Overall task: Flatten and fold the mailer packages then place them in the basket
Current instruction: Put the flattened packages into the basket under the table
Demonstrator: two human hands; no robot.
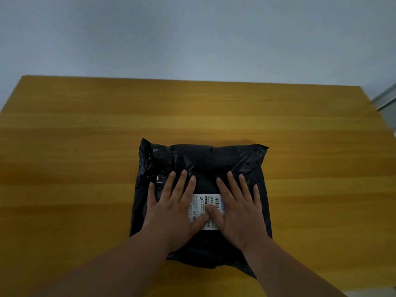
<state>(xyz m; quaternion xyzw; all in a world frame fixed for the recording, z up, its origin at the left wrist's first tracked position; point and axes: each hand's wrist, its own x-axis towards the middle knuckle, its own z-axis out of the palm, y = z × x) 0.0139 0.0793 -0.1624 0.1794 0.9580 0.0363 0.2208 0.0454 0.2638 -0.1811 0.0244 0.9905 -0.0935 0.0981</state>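
Note:
A black plastic mailer package (214, 159) lies on the wooden table near the front edge, wrinkled and puffy, its left end crumpled. A white shipping label (202, 205) shows on its top between my hands. My left hand (173, 204) lies flat on the mailer's left half, fingers straight and spread. My right hand (237, 209) lies flat on the right half, fingers also straight, and the two thumbs meet over the label. No basket is in view.
The yellow-brown wooden table (85, 146) stretches to the left, right and far side of the mailer. A grey wall stands behind its far edge. A pale metal strip (385, 97) shows at the far right edge.

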